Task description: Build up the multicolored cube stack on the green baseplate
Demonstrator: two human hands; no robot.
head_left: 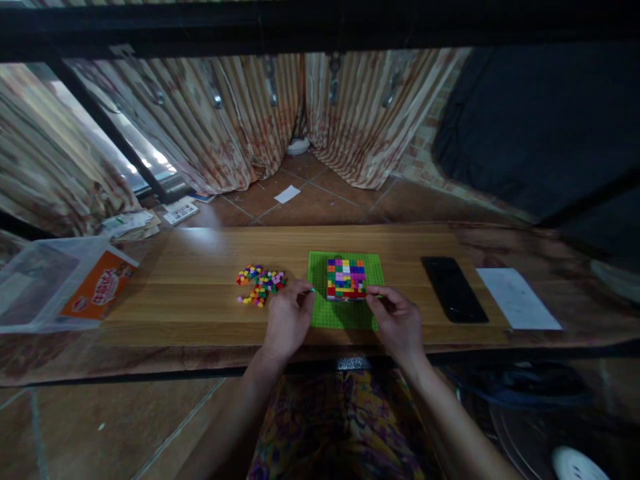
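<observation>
A low block of many-coloured building bricks [346, 279] sits on a green studded baseplate [345, 319]. My right hand [400, 323] is at the block's right front corner, thumb and index finger closed against its edge. To the left of the block, my left hand [289, 319] is over the baseplate's left edge. Its thumb and index finger are pinched, with a tiny pale piece at the tips that looks like a small building brick. Just beyond that hand lies a loose pile of small coloured bricks [260, 281], partly covered by the fingers.
The wooden board [200, 267] carries a black phone [454, 290] at right. Farther right lies a white sheet of paper [519, 299]. A clear plastic box [45, 267] with an orange label stands at the left end. Curtains [240, 133] hang behind, above a tiled floor.
</observation>
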